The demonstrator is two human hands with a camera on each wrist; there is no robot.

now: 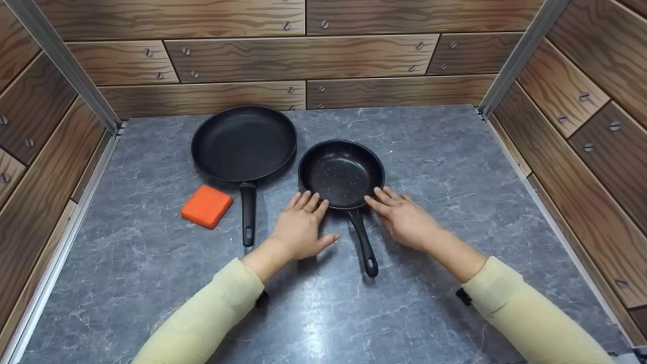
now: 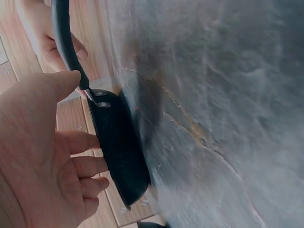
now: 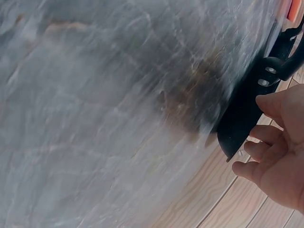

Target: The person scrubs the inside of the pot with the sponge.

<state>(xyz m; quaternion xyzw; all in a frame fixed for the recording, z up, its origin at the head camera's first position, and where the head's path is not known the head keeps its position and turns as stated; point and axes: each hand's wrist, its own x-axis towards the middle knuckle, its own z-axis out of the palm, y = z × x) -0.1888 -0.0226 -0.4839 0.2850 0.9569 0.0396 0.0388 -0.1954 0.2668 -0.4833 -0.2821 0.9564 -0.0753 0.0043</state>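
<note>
fingers of the left hand [image 1: 302, 230] are stretched out and slightly spread, with the tips at the near left side of the small black frying pan [image 1: 342, 172]; the thumb of this hand stands apart and points toward the pan's handle [image 1: 363, 242]. fingers of the right hand [image 1: 408, 222] are also stretched and a little spread, with the tips at the near right side of the same pan. the small frying pan sits upright on the gray marbled bench [image 1: 440, 156], between both hands, its speckled inside facing up and its handle directed toward the person.

just beside it, to the left and farther back, is the large black frying pan [image 1: 242, 144], its handle also toward the person. an orange square block [image 1: 206, 206] lies near the left side of that handle. pale yellow sleeves [image 1: 202, 318] cover the forearms.
</note>
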